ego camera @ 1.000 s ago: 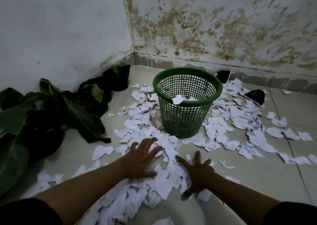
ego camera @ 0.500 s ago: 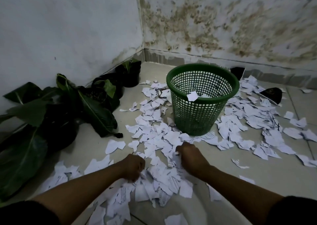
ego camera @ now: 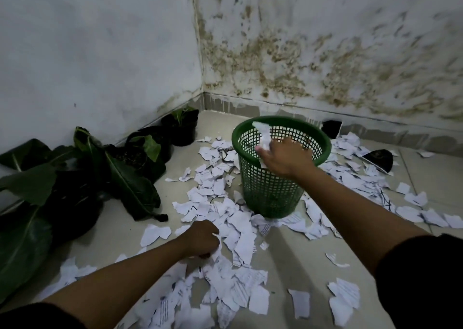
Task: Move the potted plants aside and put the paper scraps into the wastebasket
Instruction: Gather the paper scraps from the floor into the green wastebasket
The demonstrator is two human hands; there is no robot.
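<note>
A green mesh wastebasket [ego camera: 269, 193] stands upright on the tiled floor near the corner. My right hand [ego camera: 285, 159] is raised over its near rim, closed on a bunch of white paper scraps [ego camera: 263, 134] that stick up above the basket's mouth. My left hand [ego camera: 203, 238] rests low on the floor, fingers closed on scraps in the pile of torn paper [ego camera: 235, 226]. More scraps [ego camera: 350, 175] lie right of the basket. Several potted plants [ego camera: 140, 158] in black pots with large green leaves line the left wall.
Stained white walls meet in a corner behind the basket. A dark flat object [ego camera: 378, 159] and a black piece [ego camera: 332, 128] lie by the back wall. Loose scraps [ego camera: 344, 301] are scattered at the front right. Big leaves [ego camera: 22, 243] spread at the far left.
My right hand has risen from the floor pile to the basket's rim with a bunch of scraps. My left hand stays on the floor, closed in the pile.
</note>
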